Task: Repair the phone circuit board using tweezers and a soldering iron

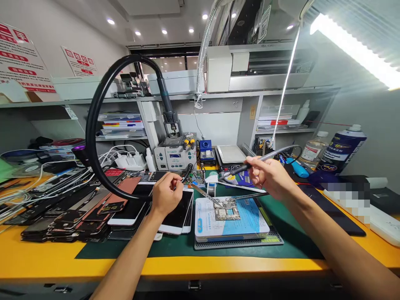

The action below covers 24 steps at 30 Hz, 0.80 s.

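Note:
My right hand (pixel 268 177) grips a corded soldering iron (pixel 250 164) like a pen, its tip pointing left above the workspace. My left hand (pixel 165 195) closes on a slim dark tool (pixel 186 173) that rises past the fingertips. It rests just above a white smartphone (pixel 178 210). A steel tweezer-like blade (pixel 206 196) reaches down to a bare phone circuit board (pixel 227 210), which lies on a blue-and-white repair pad (pixel 246 227). Neither hand touches the board.
Several stacked phones and phone parts (pixel 68 212) fill the bench left of my hands. A black gooseneck ring lamp (pixel 93 125) arcs up at left. A soldering station (pixel 175 154), a bottle (pixel 314 150) and a blue spray can (pixel 342 150) stand behind.

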{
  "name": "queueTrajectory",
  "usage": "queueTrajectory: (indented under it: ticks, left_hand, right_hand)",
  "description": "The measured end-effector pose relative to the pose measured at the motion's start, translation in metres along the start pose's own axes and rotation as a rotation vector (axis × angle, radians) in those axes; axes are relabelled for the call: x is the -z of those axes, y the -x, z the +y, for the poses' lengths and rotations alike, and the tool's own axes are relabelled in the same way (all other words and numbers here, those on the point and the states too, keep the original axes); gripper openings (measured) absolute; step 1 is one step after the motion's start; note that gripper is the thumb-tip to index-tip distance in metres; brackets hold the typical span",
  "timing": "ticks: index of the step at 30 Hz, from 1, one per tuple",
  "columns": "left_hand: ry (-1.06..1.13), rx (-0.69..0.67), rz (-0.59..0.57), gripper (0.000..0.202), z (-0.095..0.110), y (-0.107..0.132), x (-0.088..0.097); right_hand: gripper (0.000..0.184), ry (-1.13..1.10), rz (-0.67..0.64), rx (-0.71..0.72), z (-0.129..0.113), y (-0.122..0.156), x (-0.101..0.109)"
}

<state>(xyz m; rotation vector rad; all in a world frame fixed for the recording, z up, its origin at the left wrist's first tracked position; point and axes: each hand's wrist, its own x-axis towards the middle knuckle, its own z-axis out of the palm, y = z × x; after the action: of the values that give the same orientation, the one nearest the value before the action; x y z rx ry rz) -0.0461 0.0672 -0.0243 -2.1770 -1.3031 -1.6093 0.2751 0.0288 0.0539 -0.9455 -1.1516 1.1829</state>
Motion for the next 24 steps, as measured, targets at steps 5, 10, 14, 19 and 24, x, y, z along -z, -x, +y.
queueTrajectory:
  ticks: [5,10,14,19,24]
  left_hand:
    - [0.002,-0.004,-0.009,0.036,0.0,0.0,0.0]
    - [0.0,-0.005,-0.01,0.035,0.0,0.0,-0.001]
    - [0.001,-0.008,-0.016,0.035,0.0,0.0,-0.001]
    - [0.006,-0.005,-0.019,0.035,0.001,0.0,0.0]
    - [0.02,0.007,-0.02,0.033,0.002,0.0,0.001]
  right_hand:
    - [0.045,-0.02,-0.009,-0.046,0.008,0.002,-0.006]
    - [0.045,-0.083,0.026,0.003,0.012,0.003,-0.01]
    - [0.042,-0.051,0.002,-0.022,0.011,0.003,-0.01]
    - [0.028,0.076,0.003,0.035,0.012,0.007,-0.011]
    - [0.02,0.239,-0.018,0.045,0.013,0.015,-0.017]
